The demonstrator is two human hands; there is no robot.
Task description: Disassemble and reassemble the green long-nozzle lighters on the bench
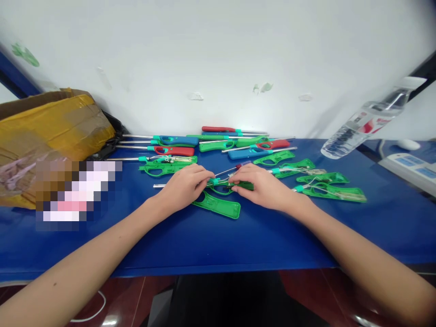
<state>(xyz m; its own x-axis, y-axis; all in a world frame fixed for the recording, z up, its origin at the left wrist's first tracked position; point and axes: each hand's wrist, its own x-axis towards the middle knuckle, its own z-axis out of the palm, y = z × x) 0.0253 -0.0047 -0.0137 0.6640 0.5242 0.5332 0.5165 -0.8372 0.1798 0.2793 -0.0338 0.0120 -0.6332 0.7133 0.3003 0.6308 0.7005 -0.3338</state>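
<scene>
An opened green long-reach lighter (220,187) lies between my hands, its metal tube pointing left. My left hand (185,184) is closed on it near the teal collar (214,181). The fingers of my right hand (262,185) pinch at its handle; the small inner part at the fingertips is too small to make out. A loose green half shell (223,208) lies just in front. Behind the fingers rests a thin metal rod with a purple end (244,164), perhaps a screwdriver. Opened green lighters with bare wires and inner parts (340,194) lie right of my right hand.
Closed lighters in red (177,151), blue and green lie along the wall, with an opened green one (166,167) at left. A taped cardboard box (51,131) stands left beside a blurred patch. A water bottle (366,122) and a white device (413,168) are at right.
</scene>
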